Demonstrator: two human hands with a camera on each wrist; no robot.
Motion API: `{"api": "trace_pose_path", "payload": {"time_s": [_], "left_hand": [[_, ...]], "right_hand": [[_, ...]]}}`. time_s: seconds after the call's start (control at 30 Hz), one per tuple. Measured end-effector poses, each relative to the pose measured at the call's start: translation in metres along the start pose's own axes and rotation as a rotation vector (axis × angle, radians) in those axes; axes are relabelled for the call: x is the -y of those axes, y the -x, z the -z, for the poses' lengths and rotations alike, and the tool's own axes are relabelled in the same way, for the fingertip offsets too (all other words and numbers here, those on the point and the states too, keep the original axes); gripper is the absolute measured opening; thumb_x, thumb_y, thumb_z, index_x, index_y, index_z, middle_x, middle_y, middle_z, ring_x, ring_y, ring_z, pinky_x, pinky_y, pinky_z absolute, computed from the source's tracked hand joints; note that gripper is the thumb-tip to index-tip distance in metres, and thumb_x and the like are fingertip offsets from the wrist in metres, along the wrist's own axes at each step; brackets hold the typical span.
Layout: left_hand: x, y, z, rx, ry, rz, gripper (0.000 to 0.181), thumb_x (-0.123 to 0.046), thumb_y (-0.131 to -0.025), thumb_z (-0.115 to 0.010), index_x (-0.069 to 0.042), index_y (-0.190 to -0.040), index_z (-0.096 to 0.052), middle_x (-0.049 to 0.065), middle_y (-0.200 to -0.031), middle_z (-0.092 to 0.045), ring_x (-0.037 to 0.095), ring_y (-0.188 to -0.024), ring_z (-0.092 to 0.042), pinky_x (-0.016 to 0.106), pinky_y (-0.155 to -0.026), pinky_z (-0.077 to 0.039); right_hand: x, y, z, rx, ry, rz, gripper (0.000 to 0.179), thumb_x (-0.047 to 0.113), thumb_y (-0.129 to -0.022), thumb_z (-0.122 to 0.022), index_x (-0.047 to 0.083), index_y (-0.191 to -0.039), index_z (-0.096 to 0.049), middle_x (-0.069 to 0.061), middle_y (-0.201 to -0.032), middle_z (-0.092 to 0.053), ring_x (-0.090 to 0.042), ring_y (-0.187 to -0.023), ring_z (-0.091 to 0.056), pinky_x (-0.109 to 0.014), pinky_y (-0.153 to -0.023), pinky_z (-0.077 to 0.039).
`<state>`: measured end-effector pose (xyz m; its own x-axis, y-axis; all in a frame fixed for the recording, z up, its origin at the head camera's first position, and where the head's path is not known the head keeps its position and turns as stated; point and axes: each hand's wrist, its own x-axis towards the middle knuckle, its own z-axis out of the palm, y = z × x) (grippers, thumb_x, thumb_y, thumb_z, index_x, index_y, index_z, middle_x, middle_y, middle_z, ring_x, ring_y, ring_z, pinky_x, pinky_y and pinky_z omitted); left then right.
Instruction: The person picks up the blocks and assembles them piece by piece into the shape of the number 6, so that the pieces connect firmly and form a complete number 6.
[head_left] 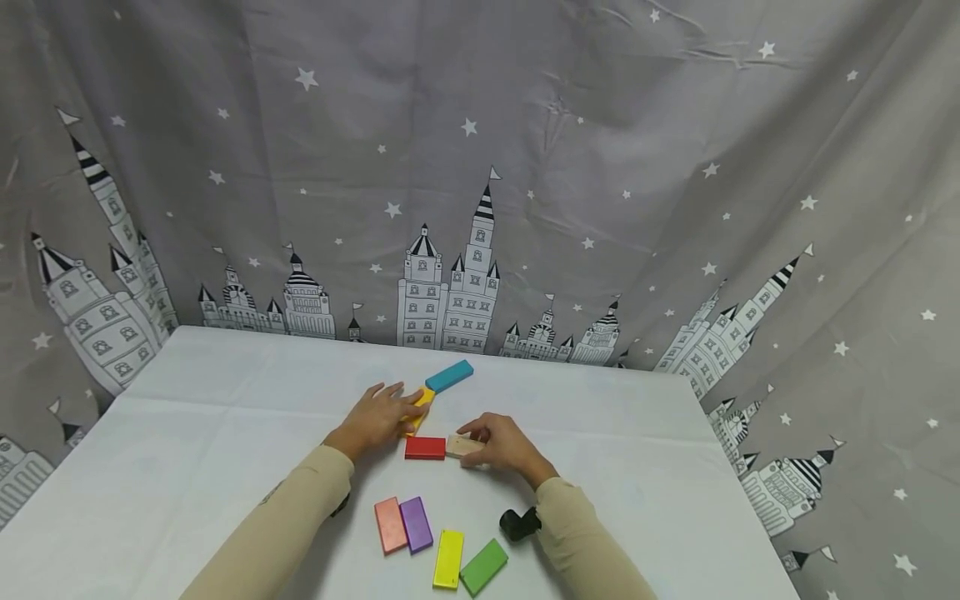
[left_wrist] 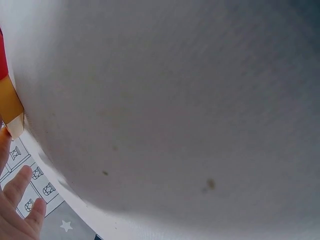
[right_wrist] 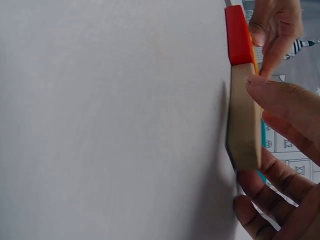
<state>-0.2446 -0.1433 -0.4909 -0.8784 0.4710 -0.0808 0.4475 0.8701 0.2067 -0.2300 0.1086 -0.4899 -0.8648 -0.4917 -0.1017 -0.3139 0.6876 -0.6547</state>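
Note:
My left hand is at the orange block, its thumb and a finger at the block's sides; the other fingers are spread in the left wrist view. Part of this block is covered by the hand. My right hand holds a plain wooden block between thumb and fingers. The wooden block's end meets the red block, both lying flat on the table. Beyond the orange block, a blue block slants away to the right, its near corner at the orange one's far end.
Nearer the person lie a salmon block and a purple block side by side, then a yellow block and a green block. The white table ends at a grey curtain printed with castles and stars.

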Motion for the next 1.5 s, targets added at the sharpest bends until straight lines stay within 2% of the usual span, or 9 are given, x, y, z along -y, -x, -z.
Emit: {"api": "trace_pose_path", "payload": {"time_s": [0.17,0.3,0.57,0.7,0.8,1.03,1.33,1.5], "left_hand": [[-0.002,0.001,0.002,0.0,0.006,-0.005,0.049,-0.026,-0.088,-0.067,-0.019,-0.136,-0.057,0.005,-0.147,-0.045,0.039,-0.138,-0.033,0.06,-0.112,-0.022],[-0.002,0.001,0.003,0.001,0.014,-0.01,0.049,-0.027,-0.088,-0.067,-0.02,-0.136,-0.056,0.005,-0.148,-0.045,0.039,-0.138,-0.032,0.06,-0.112,-0.021],[-0.001,0.002,0.003,-0.012,0.0,-0.02,0.05,-0.028,-0.088,-0.067,-0.02,-0.137,-0.056,0.006,-0.147,-0.046,0.039,-0.138,-0.033,0.061,-0.111,-0.023],[-0.001,0.002,0.004,-0.01,0.0,-0.016,0.05,-0.027,-0.088,-0.068,-0.019,-0.137,-0.056,0.006,-0.147,-0.046,0.04,-0.138,-0.033,0.061,-0.111,-0.023],[-0.001,0.002,0.004,-0.012,0.006,-0.016,0.05,-0.026,-0.088,-0.067,-0.019,-0.137,-0.056,0.007,-0.147,-0.046,0.041,-0.138,-0.033,0.062,-0.111,-0.022],[-0.002,0.001,0.004,-0.011,0.02,-0.01,0.051,-0.026,-0.089,-0.067,-0.019,-0.138,-0.054,0.007,-0.148,-0.045,0.041,-0.138,-0.032,0.062,-0.111,-0.021],[-0.001,-0.001,0.003,0.003,0.021,-0.001,0.051,-0.026,-0.088,-0.068,-0.019,-0.137,-0.055,0.006,-0.149,-0.043,0.04,-0.138,-0.031,0.061,-0.112,-0.02],[-0.001,-0.001,0.003,0.004,0.013,0.004,0.05,-0.026,-0.088,-0.068,-0.019,-0.137,-0.056,0.006,-0.148,-0.044,0.039,-0.138,-0.032,0.06,-0.112,-0.021]], "right_hand": [[-0.001,0.014,0.009,-0.011,0.004,0.032,0.043,0.018,-0.074,-0.084,0.013,-0.114,-0.071,0.0,-0.099,-0.061,-0.016,-0.089,-0.053,-0.029,-0.078,-0.045],[0.002,0.028,0.016,0.011,-0.013,0.08,0.041,0.017,-0.074,-0.084,0.013,-0.113,-0.071,-0.001,-0.104,-0.062,-0.02,-0.095,-0.055,-0.033,-0.084,-0.047],[0.003,0.048,0.02,0.169,-0.003,0.222,0.037,0.017,-0.075,-0.084,0.014,-0.11,-0.071,-0.001,-0.103,-0.065,-0.02,-0.09,-0.057,-0.028,-0.083,-0.049],[0.002,0.054,0.02,0.275,-0.035,0.287,0.036,0.016,-0.074,-0.085,0.016,-0.107,-0.072,0.005,-0.102,-0.065,-0.015,-0.089,-0.057,-0.025,-0.083,-0.049],[-0.001,0.059,0.017,0.356,-0.07,0.321,0.034,0.015,-0.074,-0.084,0.016,-0.106,-0.073,0.01,-0.102,-0.064,-0.01,-0.089,-0.056,-0.022,-0.081,-0.049],[-0.006,0.066,0.007,0.528,-0.145,0.362,0.03,0.01,-0.076,-0.082,0.011,-0.104,-0.073,0.01,-0.103,-0.064,-0.003,-0.091,-0.053,-0.019,-0.086,-0.048],[-0.003,0.07,0.0,0.61,-0.117,0.431,0.03,0.009,-0.075,-0.082,0.008,-0.104,-0.074,0.005,-0.106,-0.065,0.005,-0.098,-0.052,-0.019,-0.095,-0.044],[0.0,0.072,-0.004,0.611,-0.031,0.479,0.03,0.011,-0.076,-0.083,0.011,-0.104,-0.074,0.006,-0.106,-0.065,0.006,-0.1,-0.051,-0.017,-0.095,-0.042]]}}
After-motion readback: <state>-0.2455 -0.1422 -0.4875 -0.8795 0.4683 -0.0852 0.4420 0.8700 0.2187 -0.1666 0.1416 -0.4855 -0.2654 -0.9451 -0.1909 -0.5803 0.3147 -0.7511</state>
